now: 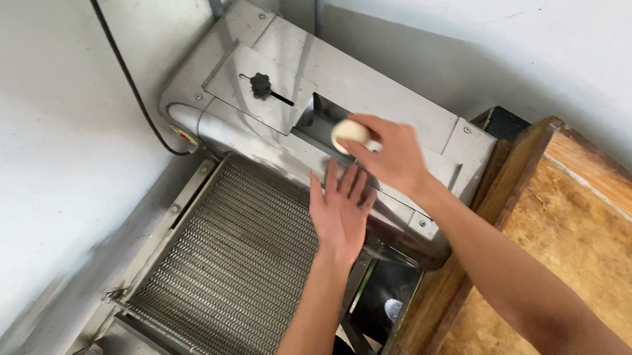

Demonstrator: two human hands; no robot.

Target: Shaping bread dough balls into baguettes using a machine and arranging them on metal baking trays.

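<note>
Head view. Right hand (392, 157): fingers clamped on a pale dough ball (349, 132), held over the feed opening (321, 121) of a stainless dough-rolling machine (368, 78). Left hand (340, 211): flat, fingers apart, holding nothing, near the machine's front. Wire-mesh conveyor (228, 264): near left. Black knob (260, 85): far left. Wooden table (577, 245): right.

Single head cam, steep downward tilt, close over steel machine (341, 92) by wall corner.
</note>
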